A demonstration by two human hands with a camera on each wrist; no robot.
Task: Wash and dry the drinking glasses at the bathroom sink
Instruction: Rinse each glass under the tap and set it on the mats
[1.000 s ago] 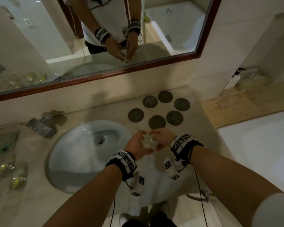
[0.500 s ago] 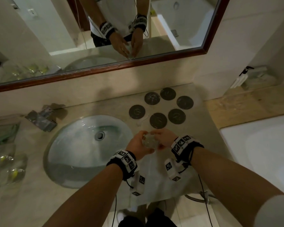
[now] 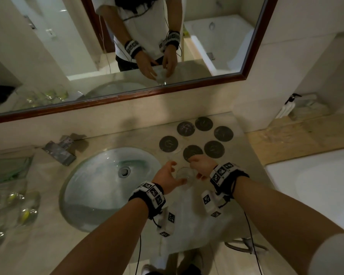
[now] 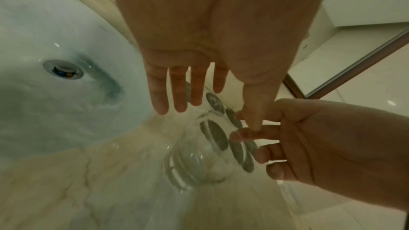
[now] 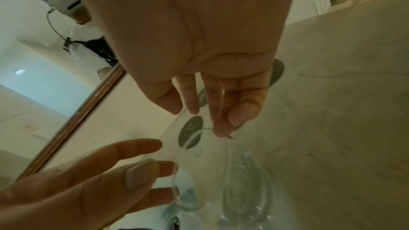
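A clear drinking glass (image 3: 185,174) is held above the marble counter, just right of the sink basin (image 3: 99,185). My right hand (image 3: 196,168) pinches its rim from the right; in the right wrist view the fingertips (image 5: 221,131) close on the rim of the glass (image 5: 243,181). My left hand (image 3: 172,171) is beside the glass on the left with fingers spread and straight. In the left wrist view those fingers (image 4: 177,100) hang free above the glass (image 4: 199,160), and only the thumb reaches towards the rim.
Several dark round coasters (image 3: 193,151) lie on the counter just beyond the hands. A faucet (image 3: 60,151) stands at the sink's back left. Several glasses with yellow contents (image 3: 24,213) crowd the left counter. A soap dispenser (image 3: 288,108) and a white tub (image 3: 316,185) are to the right.
My left hand has opened and its fingers have come away from the glass, which it cupped before. The right hand keeps its hold on the rim. The camera has tilted slightly.
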